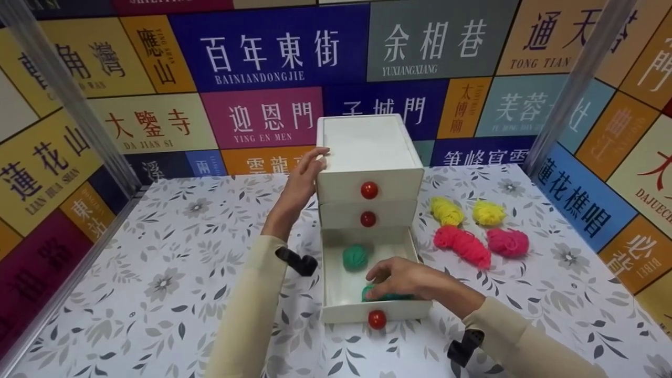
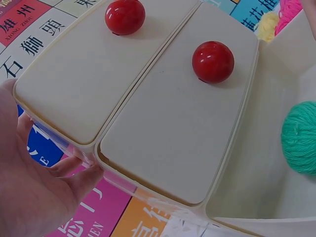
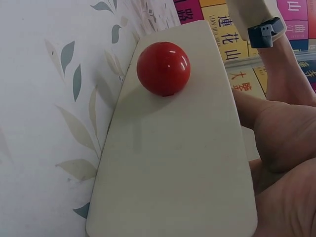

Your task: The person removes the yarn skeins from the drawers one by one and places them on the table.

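A small white cabinet (image 1: pixel 367 142) has three drawers with red knobs; the bottom drawer (image 1: pixel 336 313) is pulled out. My left hand (image 1: pixel 304 176) rests against the cabinet's upper left side, its fingertips at the top edge. Inside the open drawer, a round ball of green yarn (image 1: pixel 355 257) lies toward the back. My right hand (image 1: pixel 404 278) reaches in over a second bundle of green yarn (image 1: pixel 367 294) just behind the drawer front. Its thumb overlaps this yarn, and I cannot tell whether the fingers grip it. The drawer front (image 3: pixel 173 163) hides the fingertips in the right wrist view.
To the cabinet's right lie two yellow yarn bundles (image 1: pixel 489 213), a red one (image 1: pixel 463 247) and a pink one (image 1: pixel 507 242). A leaf-patterned cloth (image 1: pixel 168 283) covers the table. Walls with printed signs (image 1: pixel 273 47) stand behind and at both sides, with clear posts at the corners.
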`<act>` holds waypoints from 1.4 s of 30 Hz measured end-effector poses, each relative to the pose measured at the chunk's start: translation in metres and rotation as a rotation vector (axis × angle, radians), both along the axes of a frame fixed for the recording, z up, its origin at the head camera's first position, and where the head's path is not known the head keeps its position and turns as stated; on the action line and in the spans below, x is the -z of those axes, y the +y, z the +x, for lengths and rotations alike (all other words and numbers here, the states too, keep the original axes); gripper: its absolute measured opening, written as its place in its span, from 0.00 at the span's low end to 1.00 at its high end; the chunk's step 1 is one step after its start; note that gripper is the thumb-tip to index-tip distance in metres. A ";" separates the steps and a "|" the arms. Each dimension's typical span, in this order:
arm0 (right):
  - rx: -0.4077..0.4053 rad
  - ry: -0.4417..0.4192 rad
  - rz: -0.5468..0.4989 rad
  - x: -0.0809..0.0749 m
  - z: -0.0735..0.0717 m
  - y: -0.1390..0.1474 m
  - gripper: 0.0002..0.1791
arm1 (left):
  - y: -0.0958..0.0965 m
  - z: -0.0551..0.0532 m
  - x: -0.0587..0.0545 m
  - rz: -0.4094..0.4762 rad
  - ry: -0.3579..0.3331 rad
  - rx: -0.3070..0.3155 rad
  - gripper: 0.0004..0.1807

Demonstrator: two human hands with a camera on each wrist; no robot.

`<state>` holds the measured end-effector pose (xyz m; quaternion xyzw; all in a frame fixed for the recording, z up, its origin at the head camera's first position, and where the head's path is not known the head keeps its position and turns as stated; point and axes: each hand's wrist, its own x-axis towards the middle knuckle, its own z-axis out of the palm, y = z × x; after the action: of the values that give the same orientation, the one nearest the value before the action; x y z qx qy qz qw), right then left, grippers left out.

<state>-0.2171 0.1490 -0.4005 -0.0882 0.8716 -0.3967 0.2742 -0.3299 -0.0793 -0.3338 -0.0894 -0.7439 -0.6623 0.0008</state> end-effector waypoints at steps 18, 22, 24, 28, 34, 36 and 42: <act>-0.074 0.026 -0.005 0.006 0.003 -0.002 0.08 | 0.000 0.002 0.001 0.021 0.022 0.019 0.22; -0.071 0.057 -0.045 0.006 0.001 0.000 0.07 | 0.001 0.001 0.000 0.017 0.027 0.015 0.22; -0.052 0.073 -0.055 0.006 0.000 0.001 0.09 | 0.001 0.000 0.000 0.015 0.026 0.014 0.22; 0.001 0.087 -0.053 0.001 -0.003 0.003 0.11 | 0.001 0.000 0.000 0.022 0.024 0.016 0.21; 0.000 0.106 -0.081 -0.008 -0.005 0.010 0.13 | 0.001 0.001 0.000 0.017 0.017 0.017 0.22; -0.007 0.117 -0.096 -0.013 -0.005 0.014 0.14 | 0.001 0.001 0.000 0.022 0.020 0.017 0.22; 0.024 0.109 -0.145 -0.026 -0.004 0.027 0.18 | 0.001 0.003 0.001 0.046 0.032 0.017 0.21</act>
<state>-0.2210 0.1762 -0.3746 -0.1188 0.8552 -0.4567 0.2144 -0.3273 -0.0785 -0.3345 -0.1065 -0.7274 -0.6778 0.0091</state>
